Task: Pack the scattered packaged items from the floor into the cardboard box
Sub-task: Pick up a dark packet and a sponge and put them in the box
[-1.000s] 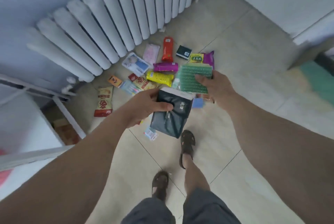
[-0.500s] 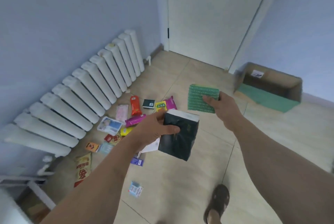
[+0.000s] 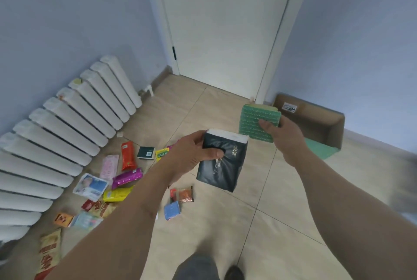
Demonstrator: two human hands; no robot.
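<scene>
A white ribbed metal radiator [image 3: 67, 126] runs along the pale blue wall on the left. On the beige tiled floor [image 3: 225, 223] beside it lie the scattered packets: a red-and-yellow snack bag [image 3: 48, 255] nearest the camera, a small orange sachet [image 3: 63, 220], a white pouch printed with a blue picture [image 3: 91, 186], a pale pink flat packet [image 3: 109, 167], a tall red-orange pouch [image 3: 128, 155], a shiny magenta wrapper [image 3: 127, 177], a yellow wrapper [image 3: 117, 194] and a small dark green booklet-like pack [image 3: 146, 152]. Further right sit a small blue square packet [image 3: 172, 210] and a brown-and-red sachet [image 3: 182, 194], side by side near the middle of the floor.

The person's left hand [image 3: 191, 155] is held out above these, fingers and thumb curled round a black soft pack of tissues with a white top edge [image 3: 222, 164]; the pack is tilted, its gold print facing up. Just to the right, the right hand [image 3: 282, 133] pinches a green knobbly-textured rectangular pack [image 3: 255, 121] by its lower right corner, thumb on the front face, holding it upright in the air.

Beyond that hand, against the right wall next to the white door [image 3: 225, 31], stands the open brown cardboard box [image 3: 322, 121] on the floor, with a white label on its inner wall and something flat and green [image 3: 322, 148] lying in its bottom. Both held packs are well short of the box.
</scene>
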